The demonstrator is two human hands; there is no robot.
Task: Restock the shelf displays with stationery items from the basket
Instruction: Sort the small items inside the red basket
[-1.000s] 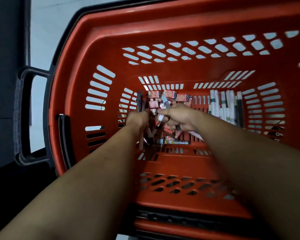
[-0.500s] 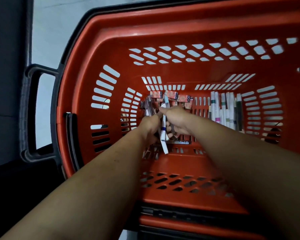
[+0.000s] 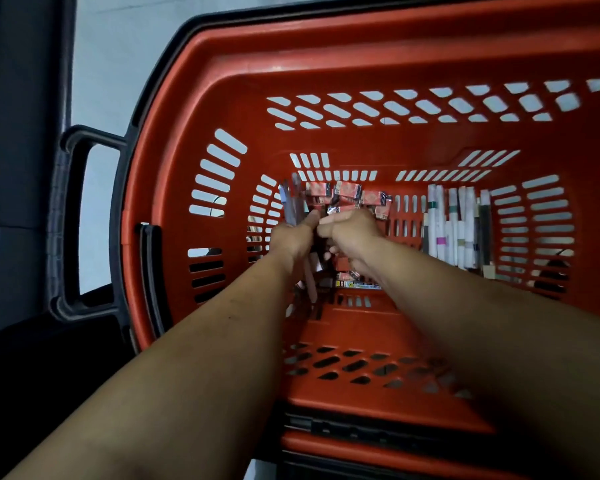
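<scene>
1. A bundle of pens [image 3: 291,202] is gripped by the left hand [image 3: 291,239], fingers curled round it, low in the basket [image 3: 222,81].
2. The same bundle is pinched by the curled fingers of the right hand [image 3: 355,233].
3. The pens are judged light, stiff and slippery; mid-length is best held.

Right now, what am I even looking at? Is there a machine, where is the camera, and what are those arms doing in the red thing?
There is no machine here. These are a person's two bare arms, filmed by a single camera worn on the head and looking down. Both arms reach into a red basket. The left hand grips a bundle of slim pens. The right hand is curled close beside it, and what it holds is hidden. On the basket floor lie small red packets and a row of white markers.
</scene>
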